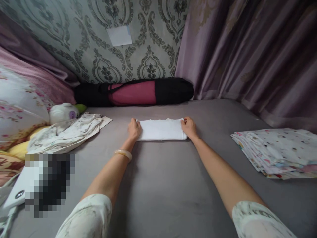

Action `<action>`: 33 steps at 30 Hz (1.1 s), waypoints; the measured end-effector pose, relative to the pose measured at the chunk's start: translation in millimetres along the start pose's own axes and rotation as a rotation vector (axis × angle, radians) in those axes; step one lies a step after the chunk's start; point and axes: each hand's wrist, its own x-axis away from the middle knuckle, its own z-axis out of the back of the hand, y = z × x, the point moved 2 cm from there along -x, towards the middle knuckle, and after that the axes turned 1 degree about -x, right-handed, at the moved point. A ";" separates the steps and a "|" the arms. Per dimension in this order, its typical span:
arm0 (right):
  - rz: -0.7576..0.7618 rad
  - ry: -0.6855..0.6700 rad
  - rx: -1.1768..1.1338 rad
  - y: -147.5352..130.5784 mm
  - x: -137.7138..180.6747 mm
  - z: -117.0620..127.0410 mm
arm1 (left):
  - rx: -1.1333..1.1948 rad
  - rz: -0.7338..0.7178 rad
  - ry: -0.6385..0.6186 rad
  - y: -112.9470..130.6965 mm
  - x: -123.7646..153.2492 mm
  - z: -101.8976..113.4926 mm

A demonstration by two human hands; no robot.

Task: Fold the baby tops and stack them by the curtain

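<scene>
A white cloth [161,129], folded into a narrow rectangle, lies flat on the grey bed sheet [158,185] in the middle of the view. My left hand [134,129] grips its left end with fingers curled over the edge; a pale bangle sits on that wrist. My right hand [189,127] grips the right end the same way. Both arms stretch forward from patterned sleeves.
A stack of folded printed cloths [277,152] lies at the right. A crumpled floral garment [66,132] and a white plush toy [63,112] sit at the left beside floral pillows. A black and pink rolled mat bag [133,92] rests against the patterned wall. Purple curtains hang at the right.
</scene>
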 end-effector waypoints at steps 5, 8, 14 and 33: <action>-0.055 -0.064 0.008 -1.6 -5.6 5.4 | 0.026 0.047 -0.037 -1.4 -0.4 8.5; -0.133 -0.115 0.017 -8.5 -6.5 12.9 | 0.047 -0.005 0.029 -0.2 3.6 18.4; 0.198 -0.043 0.138 -67.7 26.2 17.4 | 0.013 -0.357 -0.023 37.6 36.5 16.7; 0.359 -0.418 0.332 -105.0 64.4 -12.1 | -0.292 -0.388 -0.307 66.9 66.6 -18.7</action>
